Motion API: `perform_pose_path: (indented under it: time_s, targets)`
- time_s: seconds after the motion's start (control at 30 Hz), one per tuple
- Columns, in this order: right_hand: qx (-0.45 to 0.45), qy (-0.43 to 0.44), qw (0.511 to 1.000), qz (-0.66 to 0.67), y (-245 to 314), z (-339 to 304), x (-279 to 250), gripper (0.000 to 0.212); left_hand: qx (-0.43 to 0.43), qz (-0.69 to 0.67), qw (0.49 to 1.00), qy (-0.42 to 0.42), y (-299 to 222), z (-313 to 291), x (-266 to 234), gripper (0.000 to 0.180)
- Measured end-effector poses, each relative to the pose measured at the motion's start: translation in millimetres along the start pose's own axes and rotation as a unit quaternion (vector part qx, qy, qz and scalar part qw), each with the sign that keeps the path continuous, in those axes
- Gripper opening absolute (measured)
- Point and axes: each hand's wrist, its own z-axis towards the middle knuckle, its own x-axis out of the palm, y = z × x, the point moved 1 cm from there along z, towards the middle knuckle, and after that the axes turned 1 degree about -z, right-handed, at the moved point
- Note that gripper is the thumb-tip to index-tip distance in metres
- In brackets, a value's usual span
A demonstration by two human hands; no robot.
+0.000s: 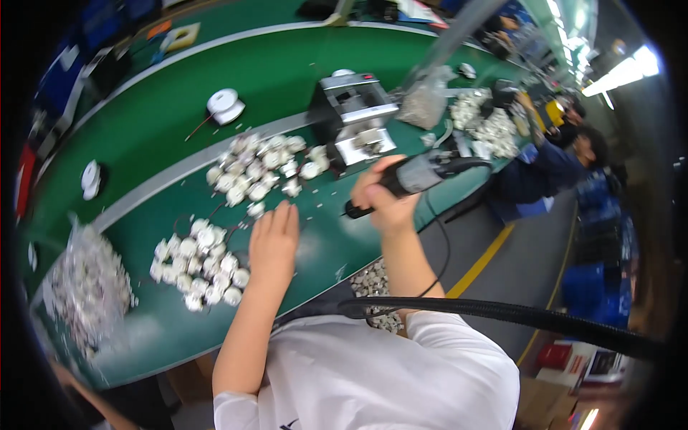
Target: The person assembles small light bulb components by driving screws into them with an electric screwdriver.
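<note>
My right hand (385,199) is wrapped round a black and grey electric screwdriver (418,174), held tilted above the green workbench (326,240). The dark tip points down and to the left, apart from any part. My left hand (274,240) lies with its fingers stretched out over the bench. Beside its fingertips sits one small white round part (256,209); whether they touch cannot be made out. Beyond that hand is a pile of white round parts (254,168). A second pile of the same parts (197,265) lies to its left.
A black and silver screw feeder (355,107) stands at the back. At the far left is a clear bag of parts (86,283). White round devices (225,106) rest on the raised green ledge. A black cable (502,309) crosses at right. Another person (545,168) sits farther along.
</note>
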Motion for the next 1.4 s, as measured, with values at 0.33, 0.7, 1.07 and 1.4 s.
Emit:
perform_pose_path:
  time_s: [0.33,0.7,1.07,1.4]
  targets:
    - [0.016,-0.044,0.998,0.029,-7,-12,24,0.033,-0.038,-0.016,0.998,0.055,5,22,11,0.036]
    - [0.032,0.017,0.998,0.050,5,-11,43,0.036,-0.050,-0.267,0.962,0.037,-1,-9,3,0.035]
    - [0.022,0.026,0.999,-0.014,-12,-19,65,0.036,-0.070,-0.222,0.972,0.034,5,-20,1,0.033]
    - [0.025,0.018,1.000,0.004,-21,-25,63,0.030,-0.067,-0.205,0.976,0.031,5,-22,6,0.031]
